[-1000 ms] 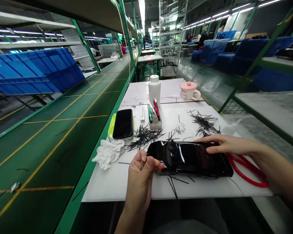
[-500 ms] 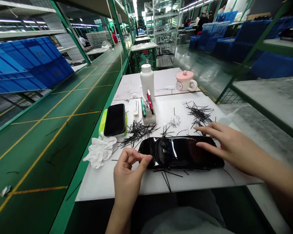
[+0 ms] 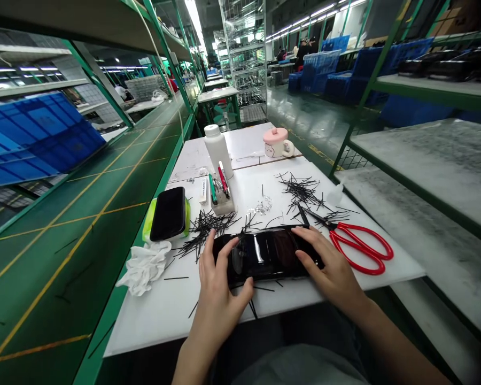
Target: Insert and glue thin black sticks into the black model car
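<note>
A glossy black model car (image 3: 260, 251) lies on the white tabletop, its long side facing me. My left hand (image 3: 224, 283) straddles its left end, fingers over the top and far side, thumb at the near edge. My right hand (image 3: 332, 267) grips the other end, with fingers along the far edge and thumb on the body. Both hands cover the car's ends. Beside my right hand lie red-handled scissors (image 3: 361, 246), blades pointing away to the left. Thin black strips (image 3: 208, 230) are heaped behind the car's left end, and another pile (image 3: 299, 190) sits farther back.
Left of the car are a crumpled white cloth (image 3: 144, 267) and a phone (image 3: 168, 214) on a green pack. A pen holder (image 3: 223, 206), white bottle (image 3: 218, 152) and pink-lidded mug (image 3: 276, 143) stand behind. A green conveyor (image 3: 84, 214) runs left; shelves (image 3: 425, 144) stand right.
My left hand has opened from a pinch and spread over the car's left end. My right hand has shifted onto the right end, exposing the scissors. The view has turned slightly right.
</note>
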Demonstrator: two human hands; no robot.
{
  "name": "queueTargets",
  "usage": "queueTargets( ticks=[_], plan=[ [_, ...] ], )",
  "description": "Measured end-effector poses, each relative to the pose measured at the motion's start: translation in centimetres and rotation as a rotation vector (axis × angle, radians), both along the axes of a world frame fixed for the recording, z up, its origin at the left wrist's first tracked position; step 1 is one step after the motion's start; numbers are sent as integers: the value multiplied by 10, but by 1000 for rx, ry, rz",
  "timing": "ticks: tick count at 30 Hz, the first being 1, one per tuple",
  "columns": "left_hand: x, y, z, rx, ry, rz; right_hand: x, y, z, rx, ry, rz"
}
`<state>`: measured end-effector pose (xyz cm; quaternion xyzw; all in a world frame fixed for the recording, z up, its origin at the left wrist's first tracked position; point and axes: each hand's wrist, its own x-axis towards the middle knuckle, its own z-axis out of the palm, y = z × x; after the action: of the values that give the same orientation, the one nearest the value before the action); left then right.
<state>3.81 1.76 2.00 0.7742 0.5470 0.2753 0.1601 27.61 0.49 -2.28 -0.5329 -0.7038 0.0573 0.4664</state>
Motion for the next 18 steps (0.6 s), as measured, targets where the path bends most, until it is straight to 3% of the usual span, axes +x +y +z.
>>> queueTargets(
  ticks=[9, 15, 18],
  plan=[
    [-28, 8, 23, -234, 97, -157, -1, 3, 1, 67, 61, 9],
    [-10, 76, 35, -251, 195, -125, -2, 9, -2, 125, 120, 19],
    [-2, 111, 32, -213, 237, -169, -7, 18, -9, 190, 155, 24]
  ],
)
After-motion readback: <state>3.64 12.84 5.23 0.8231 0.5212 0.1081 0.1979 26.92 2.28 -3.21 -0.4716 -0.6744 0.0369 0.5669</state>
